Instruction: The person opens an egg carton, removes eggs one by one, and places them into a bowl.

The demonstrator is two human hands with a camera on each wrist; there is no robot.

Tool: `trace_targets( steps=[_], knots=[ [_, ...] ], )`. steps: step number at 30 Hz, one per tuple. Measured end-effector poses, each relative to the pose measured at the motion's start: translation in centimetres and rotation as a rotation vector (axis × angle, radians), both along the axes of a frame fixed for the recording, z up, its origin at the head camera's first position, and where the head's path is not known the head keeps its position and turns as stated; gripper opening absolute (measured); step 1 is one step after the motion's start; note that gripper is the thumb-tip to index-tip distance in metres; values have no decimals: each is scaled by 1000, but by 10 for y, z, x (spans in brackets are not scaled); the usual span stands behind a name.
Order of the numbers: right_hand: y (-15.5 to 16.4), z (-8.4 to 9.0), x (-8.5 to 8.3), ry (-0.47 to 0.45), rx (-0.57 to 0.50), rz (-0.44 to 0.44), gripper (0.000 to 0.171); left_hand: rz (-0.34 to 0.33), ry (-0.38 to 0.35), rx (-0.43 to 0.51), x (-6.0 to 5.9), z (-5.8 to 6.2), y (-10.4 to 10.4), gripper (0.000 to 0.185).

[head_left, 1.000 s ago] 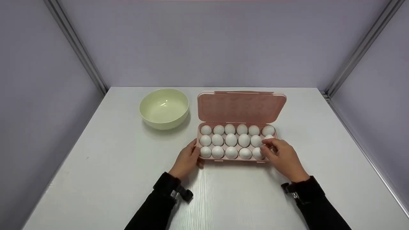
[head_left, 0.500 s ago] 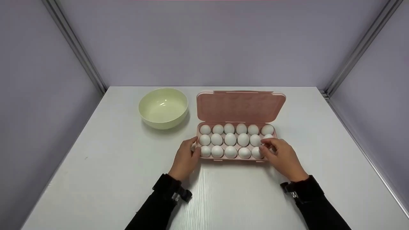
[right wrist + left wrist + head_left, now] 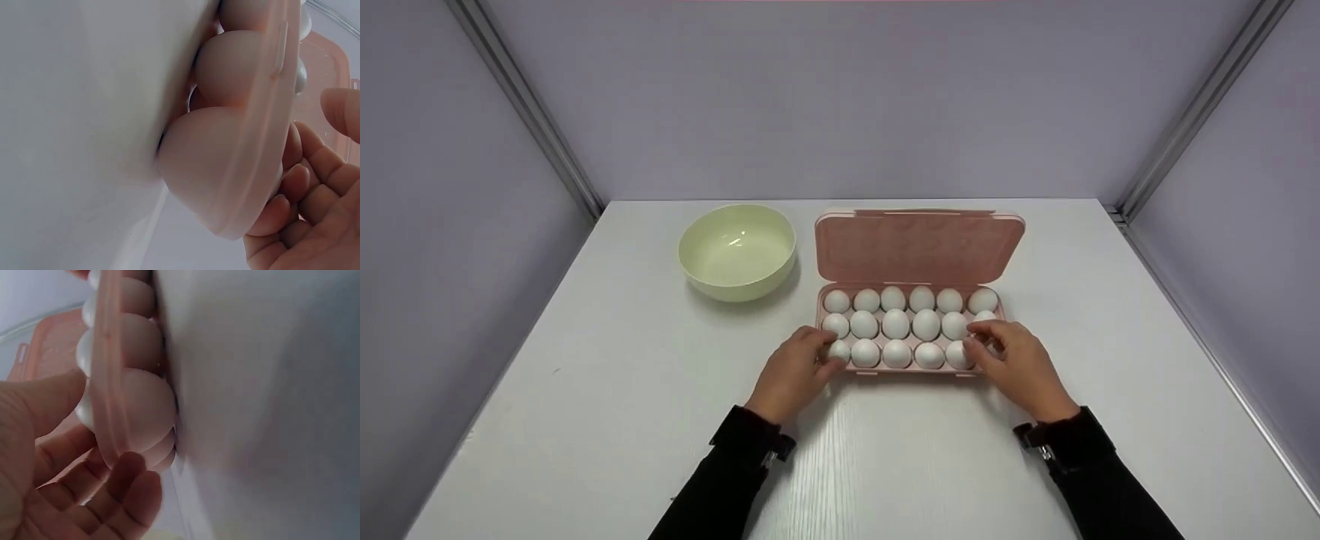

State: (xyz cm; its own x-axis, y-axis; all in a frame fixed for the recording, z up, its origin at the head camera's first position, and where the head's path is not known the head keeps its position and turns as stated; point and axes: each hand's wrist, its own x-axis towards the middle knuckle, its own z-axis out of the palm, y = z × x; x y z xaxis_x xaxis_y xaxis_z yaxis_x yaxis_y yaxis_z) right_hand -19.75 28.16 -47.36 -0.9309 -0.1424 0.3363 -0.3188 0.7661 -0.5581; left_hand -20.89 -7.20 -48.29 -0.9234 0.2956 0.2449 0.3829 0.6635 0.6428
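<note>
1. A pink plastic egg box (image 3: 911, 366) stands in the middle of the white table (image 3: 585, 390), and its lid (image 3: 919, 246) is open and stands up at the far side.
2. The box holds three rows of white eggs (image 3: 895, 324).
3. The left hand (image 3: 793, 373) is at the near left corner of the box. Its fingers (image 3: 121, 495) curl around the box rim there, and the thumb lies beside the corner egg (image 3: 840, 350).
4. The right hand (image 3: 1016, 367) is at the near right corner. Its fingers (image 3: 292, 185) curl around the rim and the thumb is above the eggs of this end.
5. In both wrist views the underside of the box is pink and half transparent, and the egg cups (image 3: 225, 163) rest on the table.
6. A pale green round bowl (image 3: 737, 251) stands to the left of the lid, apart from the box.
</note>
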Motion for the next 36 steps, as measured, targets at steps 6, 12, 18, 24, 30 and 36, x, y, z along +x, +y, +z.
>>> trace_targets(
  steps=[6,12,18,24,30,36],
  knots=[
    [-2,0,0,-8,-13,2,28,9,-25,-54,-1,1,4,37],
    [-7,3,2,46,-3,-5,26,12,-35,-60,-2,6,2,35],
    [-23,13,7,180,41,101,23,21,-29,-62,-2,10,-2,28],
    [-41,22,12,250,60,224,22,37,-21,-151,-7,16,8,32],
    [-47,24,13,261,61,253,23,92,44,-240,-5,23,23,29],
    [-51,22,13,226,47,265,24,109,163,-269,-1,21,29,20]
  ],
)
